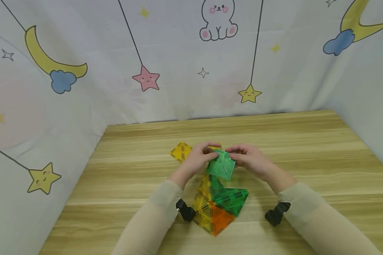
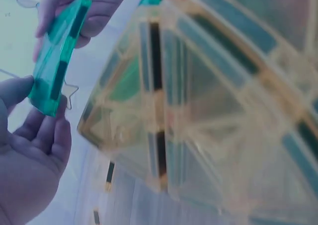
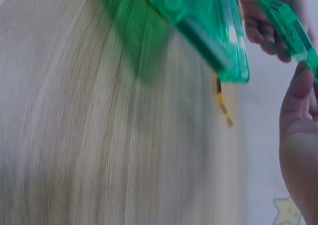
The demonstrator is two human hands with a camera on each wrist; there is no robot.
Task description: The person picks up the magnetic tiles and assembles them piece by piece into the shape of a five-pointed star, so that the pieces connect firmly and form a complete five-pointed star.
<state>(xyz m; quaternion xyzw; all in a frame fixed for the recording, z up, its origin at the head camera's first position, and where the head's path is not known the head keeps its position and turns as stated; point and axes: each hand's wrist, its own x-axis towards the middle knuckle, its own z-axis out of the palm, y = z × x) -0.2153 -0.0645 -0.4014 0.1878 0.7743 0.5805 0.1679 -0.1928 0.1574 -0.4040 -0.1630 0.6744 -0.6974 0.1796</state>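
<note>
Both hands hold up a pair of joined green translucent magnetic tiles (image 1: 221,165), with a seam across the middle. My left hand (image 1: 199,157) pinches its left edge between thumb and fingers. At the opposite edge, the right hand (image 1: 249,161) pinches it the same way. In the left wrist view, the green tiles (image 2: 57,56) are tilted between the two hands. Just nearer than the hands stands a raised structure of yellow magnetic tiles (image 1: 202,207), green tiles (image 1: 233,198) and an orange tile (image 1: 221,217). The held piece appears apart from it.
Flat yellow tiles (image 1: 180,151) lie on the wooden table (image 1: 306,152) behind the left hand, partly hidden by it. A white printed cloth (image 1: 178,46) hangs along the table's back and sides. Dark wrist cameras sit at both cuffs, the left one close to the structure.
</note>
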